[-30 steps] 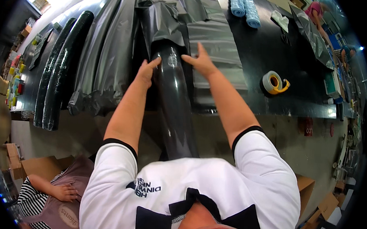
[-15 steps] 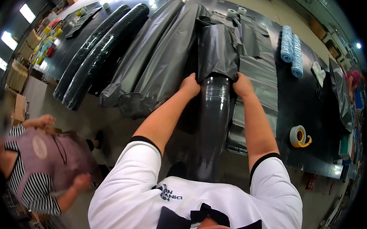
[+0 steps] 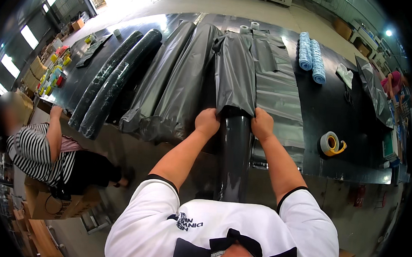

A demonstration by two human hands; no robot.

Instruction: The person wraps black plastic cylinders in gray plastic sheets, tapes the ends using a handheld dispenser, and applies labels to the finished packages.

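A long roll (image 3: 235, 151) wrapped in glossy black film reaches from the table toward my body. Its far part sits inside a grey plastic sleeve bag (image 3: 236, 79), whose open mouth lies around the roll. At the left side of that mouth, my left hand (image 3: 208, 122) grips the edge with closed fingers. My right hand (image 3: 263, 124) is closed on the opposite edge. To the left lie grey bagged rolls (image 3: 182, 87), side by side. Flat grey plastic bags (image 3: 282, 93) are spread out to the right of the sleeve.
Two dark film-wrapped rolls (image 3: 117, 86) lie farther left, overhanging the table edge. Light-blue rolls (image 3: 312, 59), a tape roll with a yellow dispenser (image 3: 331, 144) and scissors (image 3: 348, 96) rest on the black table (image 3: 353, 159). A co-worker (image 3: 51, 153) stands at left.
Both my hands have come nearer my body, drawing the grey bag's mouth farther along the black roll. The co-worker at left has turned and moved.
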